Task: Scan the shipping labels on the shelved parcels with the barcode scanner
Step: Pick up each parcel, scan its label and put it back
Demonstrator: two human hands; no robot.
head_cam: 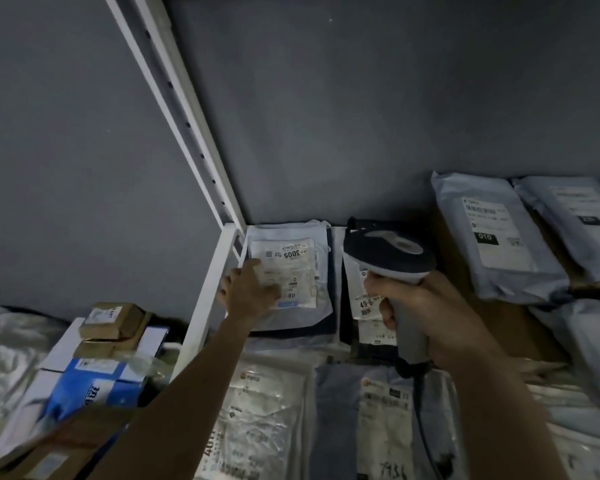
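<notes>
Now the left hand (248, 289) lies flat, fingers straight, pressing the label (288, 271) of the corner parcel (321, 306) on the shelf (208, 306). The right hand (426, 306) is wrapped round the scanner (388, 254), hovering beside it. Next, I'd say: aim at that barcode, pull the trigger.

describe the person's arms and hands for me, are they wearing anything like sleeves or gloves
Both forearms are bare as far as the head view shows: no sleeves in sight. The left hand and the right hand wear no gloves. No watch, bracelet or ring shows in this dim picture.
</notes>
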